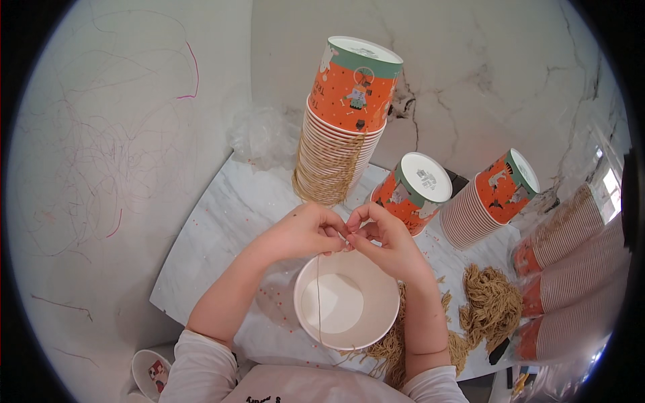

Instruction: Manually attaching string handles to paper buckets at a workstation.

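Nearest: a small printed paper cup sits low at our left, beside our pale sleeve and below the table edge.
Open cup: a white-lined paper cup stands mouth-up on the marble table, just under our hands.
String: a thin tan string hangs from our fingers down into the open cup, its lower end lying over the near rim.
Left hand: our left hand is curled, thumb and fingertips pinched tight on the top of the string.
Right hand: our right hand meets it fingertip to fingertip, thumb and forefinger pinched on the same string; the other fingers are loosely bent.
Right of the cup: bundles of tan string lie on the table by our right forearm.
Far right: sleeves of stacked cups in clear plastic lie on their sides.
Behind the hands: two short stacks of orange printed cups, one just beyond our fingers, one further right.
Farthest: a tall stack of cups with string loops hanging from its rims, and crumpled clear plastic against the wall.
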Action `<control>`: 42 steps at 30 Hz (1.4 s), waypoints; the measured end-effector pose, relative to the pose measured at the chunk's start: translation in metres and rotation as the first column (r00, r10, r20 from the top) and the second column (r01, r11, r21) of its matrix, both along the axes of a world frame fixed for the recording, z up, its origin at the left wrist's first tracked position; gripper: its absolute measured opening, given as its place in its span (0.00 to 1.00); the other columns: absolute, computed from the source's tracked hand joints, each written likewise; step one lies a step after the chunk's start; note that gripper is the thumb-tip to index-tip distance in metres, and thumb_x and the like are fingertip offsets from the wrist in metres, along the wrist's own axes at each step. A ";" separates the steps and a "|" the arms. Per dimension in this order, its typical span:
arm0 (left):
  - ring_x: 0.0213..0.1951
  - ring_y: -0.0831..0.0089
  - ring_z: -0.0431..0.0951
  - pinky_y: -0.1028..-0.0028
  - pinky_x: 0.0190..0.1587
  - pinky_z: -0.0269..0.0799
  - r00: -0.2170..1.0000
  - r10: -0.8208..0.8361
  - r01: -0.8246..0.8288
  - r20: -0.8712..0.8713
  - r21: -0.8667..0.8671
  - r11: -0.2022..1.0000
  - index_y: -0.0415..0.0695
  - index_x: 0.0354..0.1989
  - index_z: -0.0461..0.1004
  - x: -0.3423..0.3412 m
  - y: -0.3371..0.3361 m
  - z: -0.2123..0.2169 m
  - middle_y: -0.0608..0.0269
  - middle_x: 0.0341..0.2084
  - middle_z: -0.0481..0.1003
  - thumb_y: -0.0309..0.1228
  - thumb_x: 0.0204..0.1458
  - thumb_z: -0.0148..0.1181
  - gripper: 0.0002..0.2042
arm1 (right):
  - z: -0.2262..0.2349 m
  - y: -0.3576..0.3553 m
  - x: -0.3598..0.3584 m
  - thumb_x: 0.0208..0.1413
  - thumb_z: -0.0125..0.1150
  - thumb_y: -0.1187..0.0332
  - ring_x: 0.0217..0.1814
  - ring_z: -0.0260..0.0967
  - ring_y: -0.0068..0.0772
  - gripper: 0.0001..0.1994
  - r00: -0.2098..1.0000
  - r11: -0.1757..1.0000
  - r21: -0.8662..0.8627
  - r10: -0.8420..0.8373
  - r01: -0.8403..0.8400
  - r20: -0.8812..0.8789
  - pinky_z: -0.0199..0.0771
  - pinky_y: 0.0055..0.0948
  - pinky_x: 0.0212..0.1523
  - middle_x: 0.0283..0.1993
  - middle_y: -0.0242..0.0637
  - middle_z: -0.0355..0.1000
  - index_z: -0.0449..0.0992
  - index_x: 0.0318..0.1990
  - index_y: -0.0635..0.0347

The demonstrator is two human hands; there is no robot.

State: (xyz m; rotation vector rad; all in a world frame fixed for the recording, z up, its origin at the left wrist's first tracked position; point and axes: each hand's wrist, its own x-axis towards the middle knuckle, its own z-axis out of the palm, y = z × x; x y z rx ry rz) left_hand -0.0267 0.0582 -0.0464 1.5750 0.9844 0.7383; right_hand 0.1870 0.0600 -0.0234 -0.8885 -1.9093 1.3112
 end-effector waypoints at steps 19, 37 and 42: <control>0.23 0.82 0.77 0.82 0.23 0.65 0.980 0.134 -0.107 0.146 -0.180 0.978 0.37 0.33 0.80 0.000 0.006 0.001 0.62 0.26 0.82 0.24 0.51 0.62 0.04 | 0.002 -0.005 -0.004 0.45 0.77 0.75 0.46 0.73 0.26 0.11 0.984 0.967 0.248 -0.094 0.054 0.150 0.76 0.27 0.49 0.51 0.38 0.69 0.80 0.35 0.66; 0.25 0.80 0.76 0.78 0.28 0.74 0.978 0.151 -0.136 0.144 -0.104 0.985 0.36 0.31 0.78 0.002 0.009 -0.006 0.64 0.25 0.78 0.24 0.48 0.63 0.05 | -0.006 -0.007 -0.013 0.49 0.68 0.79 0.39 0.76 0.27 0.05 0.970 0.922 0.355 -0.209 0.152 0.128 0.77 0.26 0.42 0.45 0.39 0.72 0.78 0.33 0.70; 0.26 0.81 0.75 0.79 0.27 0.74 0.978 0.161 -0.157 0.133 -0.040 0.987 0.37 0.31 0.77 0.005 0.009 -0.010 0.66 0.27 0.77 0.25 0.48 0.62 0.04 | -0.008 -0.003 -0.011 0.48 0.67 0.80 0.39 0.76 0.27 0.06 0.963 0.911 0.381 -0.227 0.156 0.147 0.77 0.26 0.42 0.44 0.39 0.72 0.77 0.33 0.70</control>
